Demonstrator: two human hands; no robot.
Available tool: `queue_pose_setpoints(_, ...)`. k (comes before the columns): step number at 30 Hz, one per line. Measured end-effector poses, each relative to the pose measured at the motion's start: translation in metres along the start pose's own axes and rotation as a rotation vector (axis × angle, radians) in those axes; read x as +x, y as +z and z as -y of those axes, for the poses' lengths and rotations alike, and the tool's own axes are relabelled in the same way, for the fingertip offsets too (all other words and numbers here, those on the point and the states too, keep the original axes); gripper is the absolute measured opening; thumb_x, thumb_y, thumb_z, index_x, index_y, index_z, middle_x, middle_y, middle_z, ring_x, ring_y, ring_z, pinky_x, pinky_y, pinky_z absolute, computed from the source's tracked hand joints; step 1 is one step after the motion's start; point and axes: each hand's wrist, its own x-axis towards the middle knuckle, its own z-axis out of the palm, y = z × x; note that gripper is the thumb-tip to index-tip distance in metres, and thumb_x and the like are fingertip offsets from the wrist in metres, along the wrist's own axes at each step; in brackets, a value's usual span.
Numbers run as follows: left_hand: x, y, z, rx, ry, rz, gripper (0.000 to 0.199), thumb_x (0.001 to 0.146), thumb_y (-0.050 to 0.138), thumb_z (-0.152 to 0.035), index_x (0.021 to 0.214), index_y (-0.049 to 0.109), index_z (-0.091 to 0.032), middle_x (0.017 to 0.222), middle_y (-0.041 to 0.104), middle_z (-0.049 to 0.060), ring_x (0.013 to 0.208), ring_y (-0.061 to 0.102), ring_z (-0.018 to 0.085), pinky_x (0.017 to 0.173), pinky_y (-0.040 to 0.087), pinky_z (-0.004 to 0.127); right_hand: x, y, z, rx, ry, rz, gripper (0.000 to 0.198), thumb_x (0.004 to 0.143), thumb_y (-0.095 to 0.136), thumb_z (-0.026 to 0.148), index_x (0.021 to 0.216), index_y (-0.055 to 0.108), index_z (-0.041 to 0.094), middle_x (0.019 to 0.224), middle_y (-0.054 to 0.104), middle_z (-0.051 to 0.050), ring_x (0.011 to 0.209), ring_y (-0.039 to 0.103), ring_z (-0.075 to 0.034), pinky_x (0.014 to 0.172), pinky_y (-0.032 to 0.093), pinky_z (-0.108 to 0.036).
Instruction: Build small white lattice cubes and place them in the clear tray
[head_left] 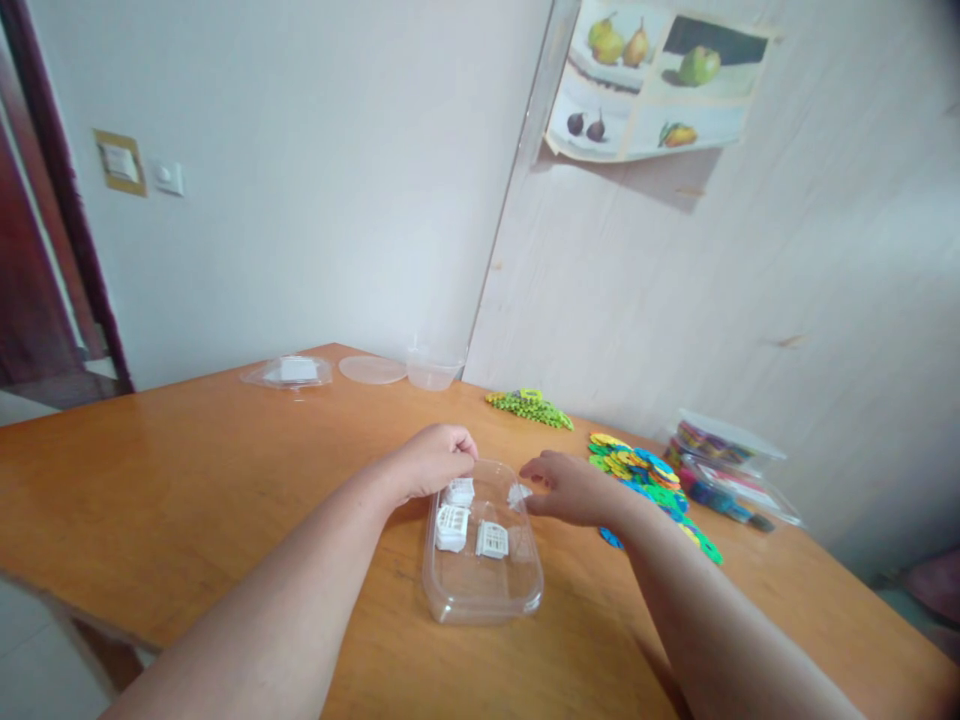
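Note:
A clear plastic container stands on the table between my hands. Inside lie small white plastic pieces with window-like slots: a stack at the left, a stack behind it, and a stack near the middle. My left hand is at the far left rim with its fingers curled together; what they hold, if anything, is hidden. At the right rim, my right hand has its thumb and forefinger apart, close to a whitish piece at the container's right side.
Green plastic pieces lie by the wall. To the right are a pile of coloured discs and clear boxes with colourful contents. A clear tub, a round lid and a clear package stand along the table's back edge.

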Motion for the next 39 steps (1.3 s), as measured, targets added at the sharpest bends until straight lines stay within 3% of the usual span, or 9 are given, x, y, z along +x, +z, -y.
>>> queue_pose_setpoints(5,0.001,0.000,0.001,-0.017,-0.018,0.004,0.019,0.067,0.058,-0.026,0.082,0.064,-0.016,0.070,0.065,0.002,0.061,0.057,0.014,0.049,0.038,0.022,0.004,0.004,-0.003,-0.003,0.019,0.023,0.033,0.078,0.062,0.040,0.104,0.071,0.021,0.102,0.069,-0.006,0.091,0.062,-0.019,0.075,0.043,-0.027)
queue_pose_setpoints(9,0.002,0.001,0.003,-0.024,-0.010,-0.001,0.019,0.067,0.059,-0.028,0.082,0.065,-0.017,0.071,0.066,0.001,0.061,0.057,0.014,0.049,0.039,0.022,0.004,0.001,-0.006,0.012,0.048,0.005,0.031,0.078,0.063,0.040,0.101,0.071,0.021,0.098,0.069,-0.005,0.087,0.062,-0.019,0.072,0.043,-0.026)
queue_pose_setpoints(13,0.002,0.001,0.003,0.004,-0.007,-0.014,0.019,0.068,0.058,-0.028,0.083,0.065,-0.017,0.072,0.066,0.001,0.063,0.058,0.015,0.049,0.038,0.022,-0.002,-0.011,-0.006,0.080,0.040,-0.125,0.030,0.081,0.061,0.040,0.101,0.070,0.020,0.098,0.069,-0.006,0.087,0.062,-0.019,0.072,0.044,-0.028)
queue_pose_setpoints(16,0.000,-0.001,-0.001,0.018,-0.009,-0.038,0.022,0.069,0.059,-0.027,0.087,0.065,-0.018,0.077,0.068,0.002,0.066,0.060,0.016,0.053,0.040,0.022,-0.011,-0.023,0.003,0.137,-0.009,-0.260,0.031,0.082,0.060,0.042,0.104,0.069,0.021,0.105,0.067,-0.006,0.094,0.060,-0.020,0.080,0.044,-0.031)
queue_pose_setpoints(19,-0.001,-0.003,-0.006,0.015,0.025,-0.046,0.022,0.070,0.057,-0.026,0.088,0.066,-0.018,0.079,0.069,0.002,0.070,0.061,0.017,0.058,0.043,0.024,-0.025,-0.034,0.021,0.127,-0.087,-0.309,0.029,0.083,0.061,0.044,0.104,0.069,0.026,0.114,0.064,-0.006,0.106,0.057,-0.021,0.092,0.042,-0.037)
queue_pose_setpoints(22,-0.001,-0.004,-0.007,0.012,0.067,-0.052,0.021,0.070,0.055,-0.025,0.086,0.066,-0.018,0.082,0.069,0.001,0.075,0.061,0.017,0.063,0.044,0.025,-0.040,-0.040,0.043,0.044,-0.167,-0.250,0.027,0.083,0.062,0.047,0.101,0.071,0.030,0.131,0.056,-0.005,0.123,0.047,-0.026,0.102,0.034,-0.044)
queue_pose_setpoints(30,0.004,-0.002,0.002,0.042,0.098,-0.035,0.021,0.068,0.052,-0.026,0.083,0.066,-0.018,0.076,0.066,0.000,0.071,0.059,0.017,0.059,0.041,0.025,-0.049,-0.035,0.077,-0.142,-0.117,-0.107,0.027,0.078,0.066,0.042,0.100,0.074,0.028,0.151,0.040,-0.005,0.144,0.019,-0.035,0.113,0.010,-0.058)
queue_pose_setpoints(39,0.006,-0.001,0.005,0.065,0.112,-0.036,0.023,0.068,0.051,-0.026,0.084,0.066,-0.019,0.078,0.068,0.000,0.073,0.061,0.018,0.059,0.041,0.026,-0.044,-0.030,0.081,-0.167,-0.096,-0.045,0.030,0.074,0.069,0.040,0.100,0.075,0.026,0.154,0.034,-0.007,0.146,0.013,-0.036,0.113,0.005,-0.061)
